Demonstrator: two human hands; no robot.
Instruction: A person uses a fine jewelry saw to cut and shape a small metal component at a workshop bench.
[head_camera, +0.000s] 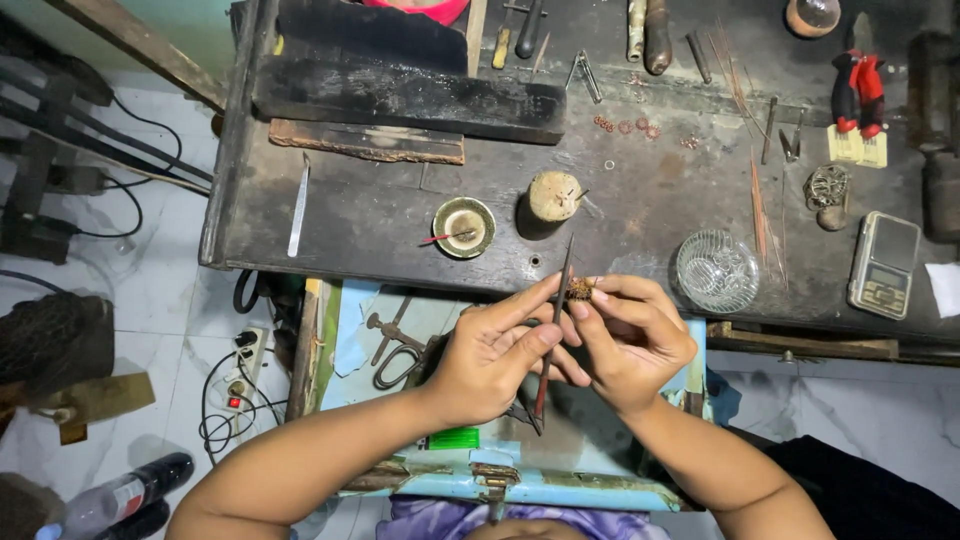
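Below the brass dish (464, 226), left hand (487, 358) and right hand (632, 340) meet, pinching a thin tool (553, 325) and small piece (580, 289) beside the dark workbench (370, 215).

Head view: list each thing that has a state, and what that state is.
left hand: shut on thin tool
right hand: pinching small ornament
thin tool: held near upright, tip at ornament
small ornament: held between fingertips
glass dish: upright on workbench
pocket scale: lying flat
shears: lying in drawer
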